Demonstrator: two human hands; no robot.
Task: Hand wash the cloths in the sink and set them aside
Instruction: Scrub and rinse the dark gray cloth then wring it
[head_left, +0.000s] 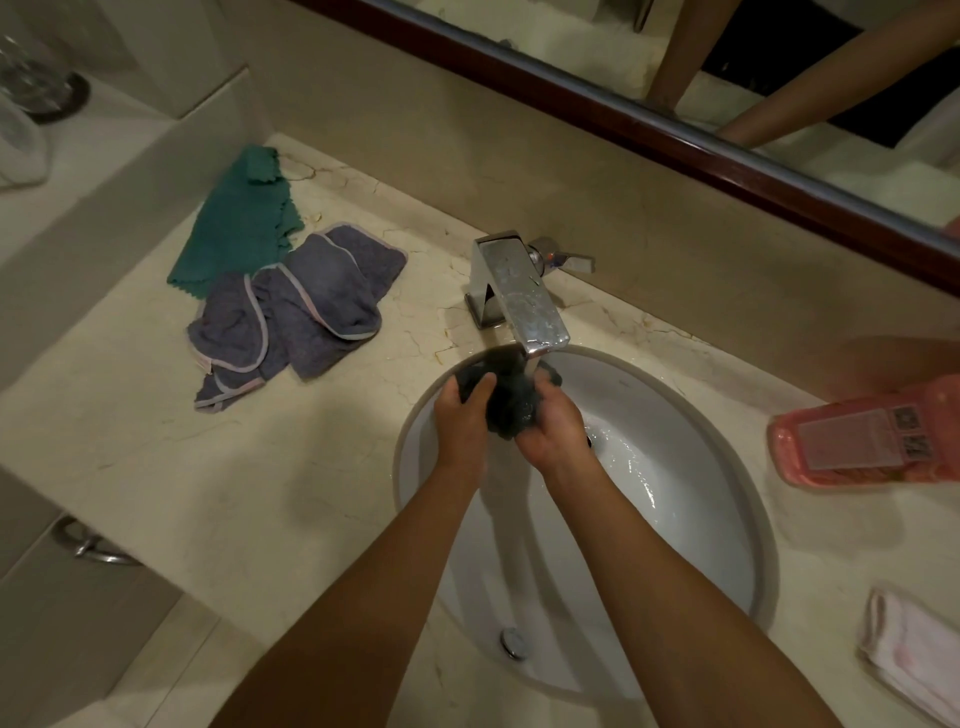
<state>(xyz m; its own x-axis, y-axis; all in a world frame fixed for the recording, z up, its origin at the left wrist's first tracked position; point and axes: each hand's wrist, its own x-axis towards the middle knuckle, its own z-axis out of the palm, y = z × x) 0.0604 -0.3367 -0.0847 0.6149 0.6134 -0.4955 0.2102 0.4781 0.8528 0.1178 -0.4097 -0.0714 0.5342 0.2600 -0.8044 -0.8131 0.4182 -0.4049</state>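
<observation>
A dark wet cloth (506, 402) is bunched between both hands over the white oval sink (691, 519), right under the chrome tap (519, 296), where water runs down. My left hand (462, 421) grips the cloth's left side with its thumb on top. My right hand (553, 426) grips its right side. On the counter to the left lie several grey-purple cloths (296, 306) in a loose pile, and a green cloth (241, 218) lies behind them.
A pink bottle (872, 439) lies on its side on the marble counter (208, 467) right of the sink. A white folded cloth (914, 660) sits at the front right. A mirror runs along the back wall. A glass stands on a ledge at far left.
</observation>
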